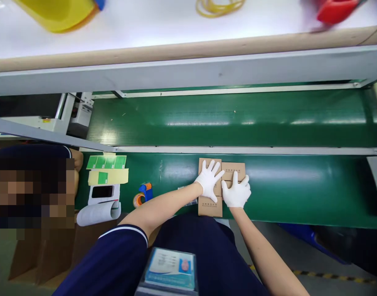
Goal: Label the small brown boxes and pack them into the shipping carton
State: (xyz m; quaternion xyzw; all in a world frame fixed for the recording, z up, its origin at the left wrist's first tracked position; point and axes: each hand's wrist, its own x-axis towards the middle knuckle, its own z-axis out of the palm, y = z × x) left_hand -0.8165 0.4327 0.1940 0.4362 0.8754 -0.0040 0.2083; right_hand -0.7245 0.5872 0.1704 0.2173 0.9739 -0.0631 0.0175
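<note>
Several small brown cardboard boxes [210,206] lie side by side on the green work surface, in two columns with printed text on top. My left hand [209,179], in a white glove, rests flat with spread fingers on the left column. On the right column lies my right hand [237,192], also white-gloved, its fingers apart and its palm over the lower part. An upper right box [233,166] shows beyond its fingertips. Parts of the boxes under both hands are hidden. A clear plastic packet [192,202] sticks out beside my left forearm.
Left of the boxes stands a blue and orange tape dispenser [143,194]. Farther left are green label sheets [106,162], a black phone [102,191] and a curled paper [99,213]. Another person's arm [77,160] is at the left edge. A white shelf [164,28] overhangs the far side.
</note>
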